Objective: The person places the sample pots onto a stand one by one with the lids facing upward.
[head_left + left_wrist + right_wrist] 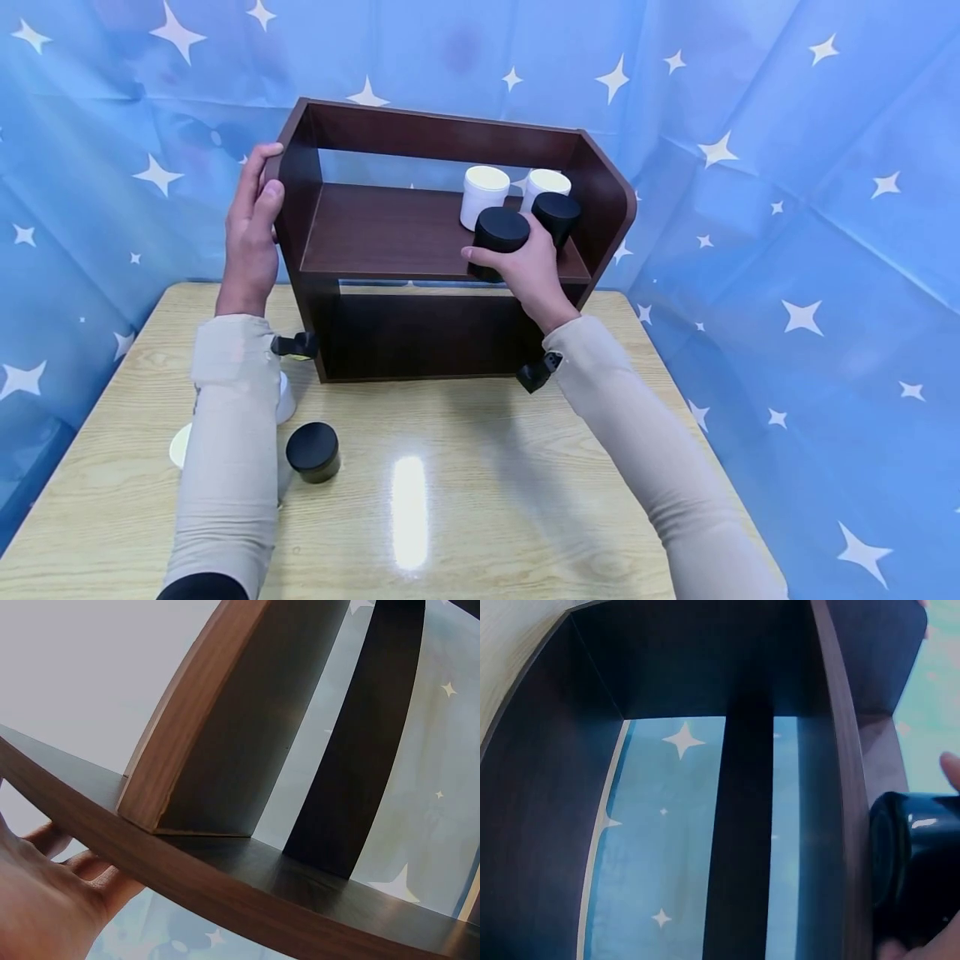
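A dark brown two-tier wooden shelf stands on the table. My left hand holds its left side panel near the upper front corner; in the left wrist view the fingers go behind the panel's outer face. With my right hand I grip a black lidded jar by its sides, thumb to the left, at the front edge of the upper tier. The same jar shows at the right wrist view's edge. Behind it are two white jars; another black jar is beside my right hand.
On the table, a black jar stands right of my left forearm. A white jar and a white round thing are partly hidden by that sleeve. A blue star-patterned curtain hangs behind and to the sides.
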### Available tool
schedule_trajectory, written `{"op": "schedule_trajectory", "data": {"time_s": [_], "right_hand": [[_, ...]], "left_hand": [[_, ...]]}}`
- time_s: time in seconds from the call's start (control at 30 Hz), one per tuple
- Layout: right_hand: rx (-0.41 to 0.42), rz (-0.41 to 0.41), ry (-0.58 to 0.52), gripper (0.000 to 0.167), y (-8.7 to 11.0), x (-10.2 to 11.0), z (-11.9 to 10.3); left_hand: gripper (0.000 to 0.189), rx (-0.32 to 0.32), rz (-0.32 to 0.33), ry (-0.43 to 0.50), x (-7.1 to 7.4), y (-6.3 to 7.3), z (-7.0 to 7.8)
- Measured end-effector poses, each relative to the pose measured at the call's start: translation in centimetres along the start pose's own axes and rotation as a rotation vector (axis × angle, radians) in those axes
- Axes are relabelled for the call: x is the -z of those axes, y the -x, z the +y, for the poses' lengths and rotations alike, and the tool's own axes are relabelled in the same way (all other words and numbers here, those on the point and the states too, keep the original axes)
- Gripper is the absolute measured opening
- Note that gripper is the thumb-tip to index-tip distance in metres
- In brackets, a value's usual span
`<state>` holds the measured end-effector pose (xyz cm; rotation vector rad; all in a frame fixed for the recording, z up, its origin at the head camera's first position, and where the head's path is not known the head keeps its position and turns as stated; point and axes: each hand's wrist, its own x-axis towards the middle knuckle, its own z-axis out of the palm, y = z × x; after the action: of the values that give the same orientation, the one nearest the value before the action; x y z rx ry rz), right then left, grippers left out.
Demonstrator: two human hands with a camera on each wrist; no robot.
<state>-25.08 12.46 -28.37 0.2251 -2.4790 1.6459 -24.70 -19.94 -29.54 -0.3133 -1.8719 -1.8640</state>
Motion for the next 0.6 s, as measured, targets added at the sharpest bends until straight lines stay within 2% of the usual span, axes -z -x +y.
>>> {"op": "schedule_trajectory", "data": {"time_s": [0.33, 0.6], "right_hand": [[-0.101, 0.088, 0.124, 0.078, -1.4, -0.9, -0.2], [-0.125, 0.125, 0.191, 0.082, -2.2, -1.5, -0.8]], "left_hand": [[0.044, 0.011, 0.005, -0.023, 0.0, 0.2, 0.1], [0.044, 0.011, 0.006, -0.007, -0.1, 0.1, 0.1]]}}
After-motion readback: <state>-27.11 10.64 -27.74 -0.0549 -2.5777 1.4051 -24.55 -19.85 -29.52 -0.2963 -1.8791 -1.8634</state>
